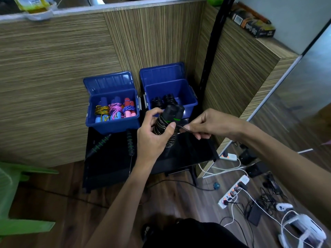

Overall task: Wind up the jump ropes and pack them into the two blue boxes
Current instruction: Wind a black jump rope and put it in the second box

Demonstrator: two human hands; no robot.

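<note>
My left hand (pixel 154 133) grips a pair of black jump rope handles with green rings (pixel 172 113), with thin wire rope coiled round them. My right hand (pixel 204 125) pinches the free end of that rope beside the handles. The left blue box (pixel 114 125) stands open and holds three wound colourful ropes (pixel 114 109). The right blue box (pixel 188 93) is open too, with two wound black ropes (pixel 163 101) inside. Another black rope with green-ringed handles (pixel 129 142) lies unwound on the black table (pixel 107 161).
Wood-grain panels rise behind and to the right of the boxes. A black pole (pixel 209 59) stands just right of the right box. A green plastic chair (pixel 16 197) is at the left. Power strips (pixel 232 192), cables and a white controller (pixel 283 206) lie on the floor at right.
</note>
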